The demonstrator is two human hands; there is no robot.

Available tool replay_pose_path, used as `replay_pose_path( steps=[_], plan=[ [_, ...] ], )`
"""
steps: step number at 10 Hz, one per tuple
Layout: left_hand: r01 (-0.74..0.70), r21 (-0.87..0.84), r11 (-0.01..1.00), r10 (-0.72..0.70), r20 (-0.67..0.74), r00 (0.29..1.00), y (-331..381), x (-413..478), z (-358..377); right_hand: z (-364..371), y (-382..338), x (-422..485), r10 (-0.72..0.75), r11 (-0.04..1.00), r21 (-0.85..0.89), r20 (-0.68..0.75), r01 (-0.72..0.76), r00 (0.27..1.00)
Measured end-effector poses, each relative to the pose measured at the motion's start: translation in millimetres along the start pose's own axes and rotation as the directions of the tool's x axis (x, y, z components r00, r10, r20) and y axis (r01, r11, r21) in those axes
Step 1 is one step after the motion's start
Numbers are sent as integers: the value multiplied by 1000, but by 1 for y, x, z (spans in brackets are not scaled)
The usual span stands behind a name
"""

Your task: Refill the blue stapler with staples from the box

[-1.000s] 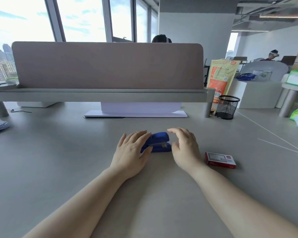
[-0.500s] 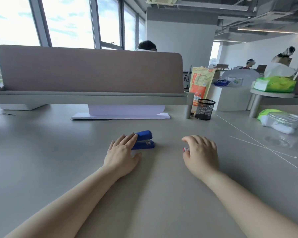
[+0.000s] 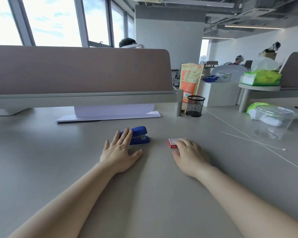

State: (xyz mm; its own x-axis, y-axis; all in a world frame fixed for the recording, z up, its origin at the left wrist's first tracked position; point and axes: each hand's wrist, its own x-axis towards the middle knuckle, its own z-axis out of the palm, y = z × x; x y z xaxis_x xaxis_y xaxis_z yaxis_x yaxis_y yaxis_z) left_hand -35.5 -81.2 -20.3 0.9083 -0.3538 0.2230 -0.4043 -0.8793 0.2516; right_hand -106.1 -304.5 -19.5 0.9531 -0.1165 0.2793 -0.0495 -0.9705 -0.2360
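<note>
Currently: blue stapler, rigid, centre frame, left hand fingers spread flat | staple box, light card, right hand fingers curled on top; grip by sides.

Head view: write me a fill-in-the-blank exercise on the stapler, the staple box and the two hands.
1. The left hand lies with its fingers on the ____ stapler.
2. The right hand covers part of the red staple box, which lies to the ____ of the stapler.
3. Stapler and box both rest on the grey ____.
4. The black mesh cup stands ____ the stapler, farther from the person.

Missing words: blue; right; desk; beyond
</note>
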Motion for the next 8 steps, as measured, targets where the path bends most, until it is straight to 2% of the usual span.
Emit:
replay_pose_path(
  steps=[3,5,8],
  plan=[
    [3,39,999,-4,22,1000,-15,80,16,26,2,107,33,997,67,132,-42,991],
    [29,29,999,-30,23,999,-24,132,27,42,2,164,7,996,91,138,-20,990],
    [13,-8,1000,-13,-21,1000,-27,146,34,59,12,181,-34,989,147,77,23,996]
  ],
)
